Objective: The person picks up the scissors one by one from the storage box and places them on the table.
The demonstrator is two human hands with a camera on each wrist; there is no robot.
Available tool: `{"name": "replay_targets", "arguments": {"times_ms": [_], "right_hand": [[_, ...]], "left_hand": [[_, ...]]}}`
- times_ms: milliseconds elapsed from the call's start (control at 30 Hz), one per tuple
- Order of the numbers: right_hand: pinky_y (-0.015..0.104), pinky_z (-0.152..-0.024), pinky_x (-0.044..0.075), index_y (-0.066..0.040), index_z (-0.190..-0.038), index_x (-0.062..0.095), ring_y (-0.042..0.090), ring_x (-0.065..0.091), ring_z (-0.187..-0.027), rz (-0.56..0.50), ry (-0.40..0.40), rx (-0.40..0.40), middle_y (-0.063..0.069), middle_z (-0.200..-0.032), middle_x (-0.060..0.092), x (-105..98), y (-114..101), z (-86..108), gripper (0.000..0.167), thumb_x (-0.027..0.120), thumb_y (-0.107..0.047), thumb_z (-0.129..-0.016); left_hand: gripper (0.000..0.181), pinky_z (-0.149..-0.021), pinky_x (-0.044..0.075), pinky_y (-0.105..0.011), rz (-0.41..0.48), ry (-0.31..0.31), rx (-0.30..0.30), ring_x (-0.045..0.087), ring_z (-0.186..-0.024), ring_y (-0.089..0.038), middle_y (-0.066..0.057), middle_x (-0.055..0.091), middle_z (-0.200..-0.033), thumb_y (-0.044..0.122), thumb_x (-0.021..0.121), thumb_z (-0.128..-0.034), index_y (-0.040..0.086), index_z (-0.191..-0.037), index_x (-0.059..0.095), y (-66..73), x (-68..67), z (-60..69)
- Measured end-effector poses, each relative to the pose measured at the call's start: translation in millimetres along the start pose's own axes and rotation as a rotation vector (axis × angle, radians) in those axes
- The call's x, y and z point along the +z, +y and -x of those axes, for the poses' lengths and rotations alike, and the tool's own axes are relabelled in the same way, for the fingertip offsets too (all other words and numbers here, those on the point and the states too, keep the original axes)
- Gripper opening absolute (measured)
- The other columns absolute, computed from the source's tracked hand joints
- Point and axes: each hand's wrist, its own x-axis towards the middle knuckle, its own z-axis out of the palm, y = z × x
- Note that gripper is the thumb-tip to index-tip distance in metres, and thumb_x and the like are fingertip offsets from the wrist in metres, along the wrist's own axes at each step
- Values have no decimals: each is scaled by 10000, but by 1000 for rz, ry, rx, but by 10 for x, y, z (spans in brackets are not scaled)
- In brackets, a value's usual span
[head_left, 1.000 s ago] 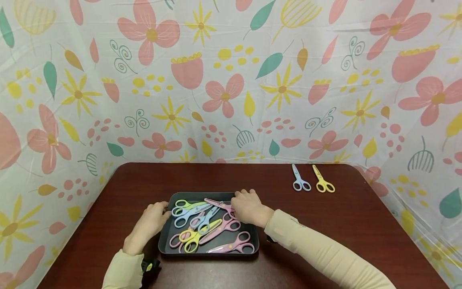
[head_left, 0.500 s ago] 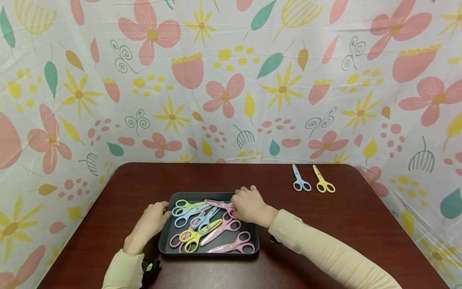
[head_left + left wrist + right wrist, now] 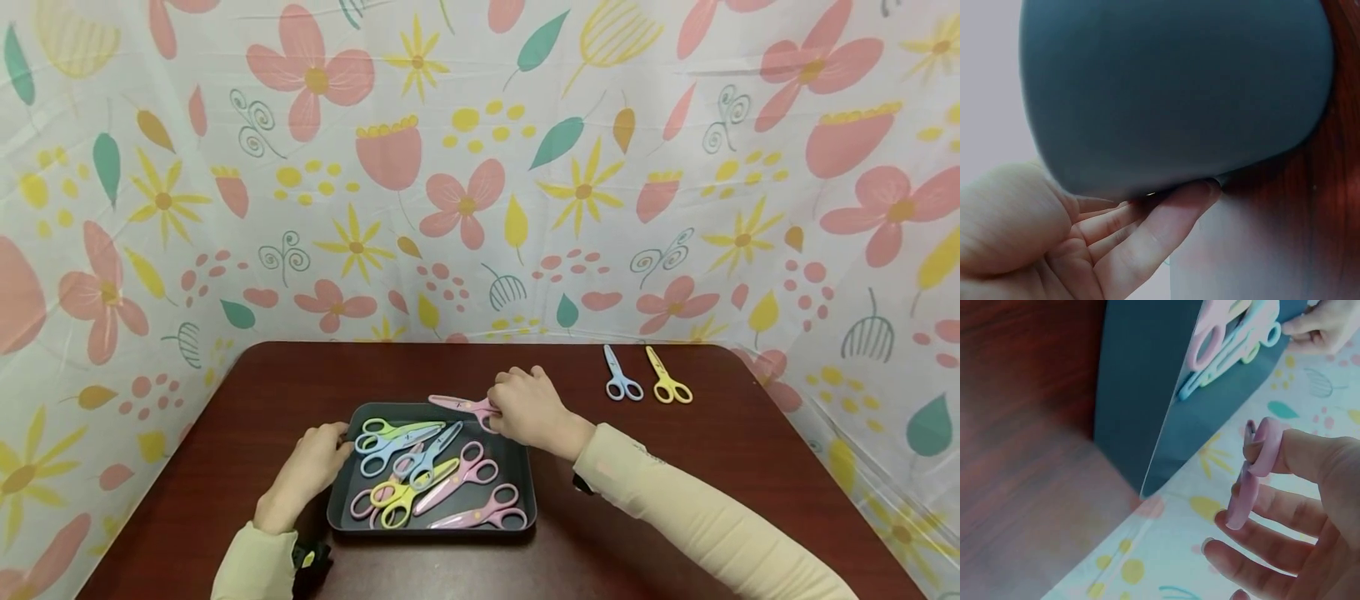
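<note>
One pair of pink scissors [image 3: 467, 406] is pinched by the right hand [image 3: 531, 407], seemingly for removal; tray [image 3: 516, 467] clearance is needed.

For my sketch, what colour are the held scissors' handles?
Pink handles, clearest in the right wrist view.

Pinches with the fingers [image 3: 1288, 509] of the right hand [image 3: 531, 412]; curls the fingers of the left hand [image 3: 309, 460]; extends both forearms [image 3: 705, 521], angled inward.

Both sleeves [image 3: 697, 517] are cream, the left bearing what seems a black device [image 3: 318, 557].
</note>
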Motion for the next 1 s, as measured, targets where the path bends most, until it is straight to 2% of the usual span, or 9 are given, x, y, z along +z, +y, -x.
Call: {"name": "replay_targets", "arguments": {"times_ms": [233,367,567,767,1000], "right_hand": [[379,-574,298,-213,-591,601,185,473,-656,24,84,42,-29,-669,497,-37,184,19,245,765,-259,-767],[383,-568,294,-209,-584,572,206,490,-668,17,105,81,-29,-667,485,-12,297,42,257,753,-245,-763],[396,-587,317,-225,-581,542,221,510,-699,9,72,156,-37,-672,481,27,470,72,271,748,-255,-756],[414,-592,335,-213,-525,501,220,491,-650,-12,39,241,-31,-632,463,106,656,70,356,748,-269,-775],[497,-676,384,-185,-549,517,279,524,-716,54,-1,367,39,-686,514,302,864,97,327,733,-277,-777]], "left_hand": [[340,-644,521,-378,4,9,4,640,-764,-197,-161,680,-973,38,616,-935,-116,-1238,589,-3,6,-6],[338,-641,512,-375,-6,11,0,632,-752,-190,-156,681,-963,37,617,-933,-113,-1235,593,-14,11,-8],[339,-626,503,-365,-5,8,5,622,-726,-175,-143,683,-942,34,613,-932,-117,-1235,591,-30,15,-18],[342,-633,505,-368,-9,9,-2,620,-725,-174,-133,682,-932,38,615,-932,-116,-1236,590,-28,17,-17],[346,-644,505,-379,-14,12,8,620,-730,-179,-139,682,-938,40,616,-932,-118,-1238,589,-31,23,-12]]}}
